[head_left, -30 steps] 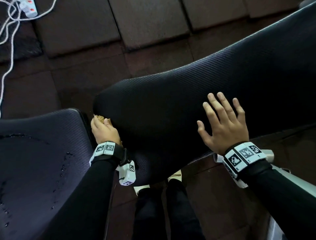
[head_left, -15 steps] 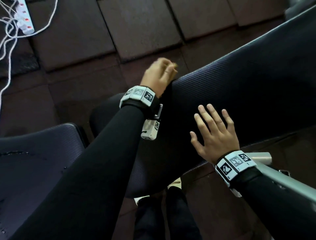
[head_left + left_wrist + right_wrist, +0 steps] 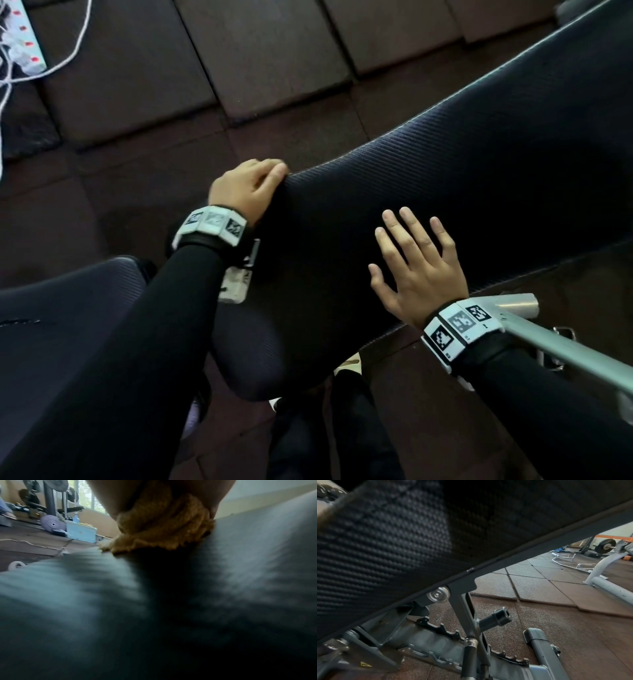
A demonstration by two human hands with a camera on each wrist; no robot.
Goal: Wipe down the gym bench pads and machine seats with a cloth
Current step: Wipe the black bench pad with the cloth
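Left hand [image 3: 245, 193] curled, right hand [image 3: 416, 274] flat, spread.

Floor [image 3: 281, 44]: dark brown rubber tiles are covering it, with seams running between them; some edges are lifting in the right wrist view.
Power strip [image 3: 24, 44]: a white one is lying on the tiles at the far left, with white cords [image 3: 73, 56] trailing from it.
Window [image 3: 86, 496]: daylight is coming through it, behind a rack holding weight plates [image 3: 54, 483].
Wall [image 3: 257, 494]: pale, running behind the scene.
Blue case [image 3: 81, 532]: sitting on the floor beside a grey plate [image 3: 52, 524].
Barbell [image 3: 605, 546]: resting far off, beside an orange frame [image 3: 611, 536].
Grey machine leg [image 3: 607, 584]: standing on the tiles.
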